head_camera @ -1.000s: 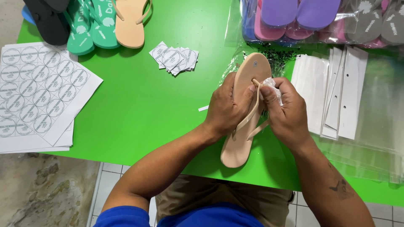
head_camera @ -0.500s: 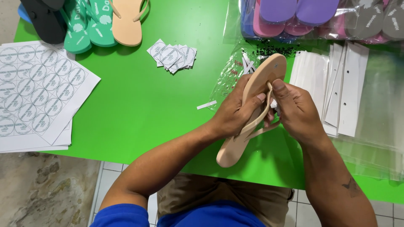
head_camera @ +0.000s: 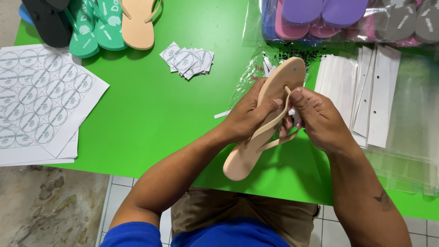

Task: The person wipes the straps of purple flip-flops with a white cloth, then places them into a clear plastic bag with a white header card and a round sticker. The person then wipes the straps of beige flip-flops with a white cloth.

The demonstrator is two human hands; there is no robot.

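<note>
Beige flip-flop now tilted edge-up vs. before

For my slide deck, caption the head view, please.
Both hands, left hand and right hand, grip a beige flip-flop over a green table.

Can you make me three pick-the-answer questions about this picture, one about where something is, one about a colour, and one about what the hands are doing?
1. Where do the sticker sheets lie?
A. far left of the table
B. on the lap
C. under the purple sandals

2. What colour is the table?
A. red
B. green
C. white

3. How is the beige flip-flop held?
A. lying untouched
B. by one hand
C. by both hands

Answers: 1 A, they sit at the left edge. 2 B, its top is bright green. 3 C, the left hand grips its sole and the right hand works at its strap.
</note>
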